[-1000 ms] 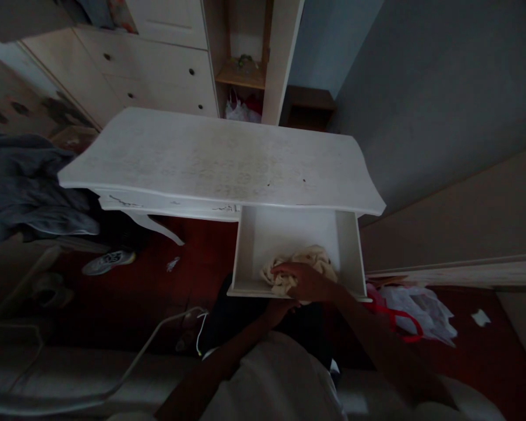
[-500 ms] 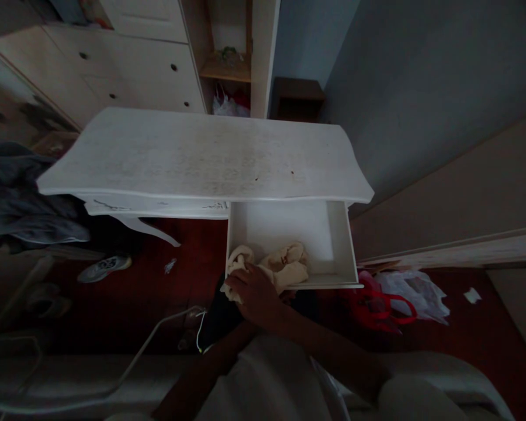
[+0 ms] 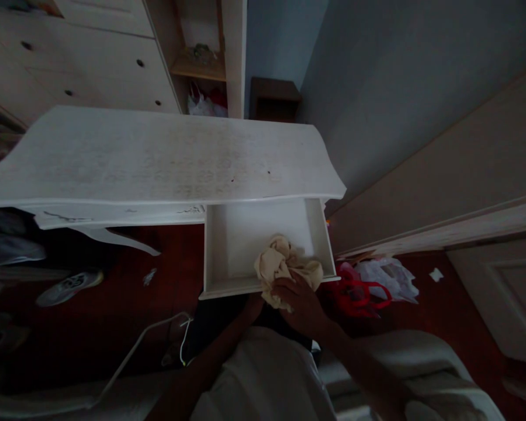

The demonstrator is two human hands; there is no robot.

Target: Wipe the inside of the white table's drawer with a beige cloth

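A crumpled beige cloth (image 3: pixel 272 263) lies bunched over the front edge of a pulled-out white drawer (image 3: pixel 230 289), towards its right side. My right hand (image 3: pixel 301 303) is closed on the near part of the cloth, fingers pressed into its folds. Below the drawer front, just left of the cloth, is my left hand (image 3: pixel 253 306). It is dark there and its fingers are hidden, so I cannot tell whether it grips the drawer. The drawer belongs to a white table (image 3: pixel 158 152) with a stained, worn top.
Right of the drawer, a red bag (image 3: pixel 355 295) and a white plastic bag (image 3: pixel 392 278) lie on the red floor. A shoe (image 3: pixel 70 287) sits at the left, near a curved table leg (image 3: pixel 118 237). White cabinets (image 3: pixel 92 52) stand behind; a wall (image 3: pixel 398 88) rises at right.
My right hand has moved the cloth from the drawer's front left to its front right. My left hand now shows left of the right one. The view has shifted to the right.
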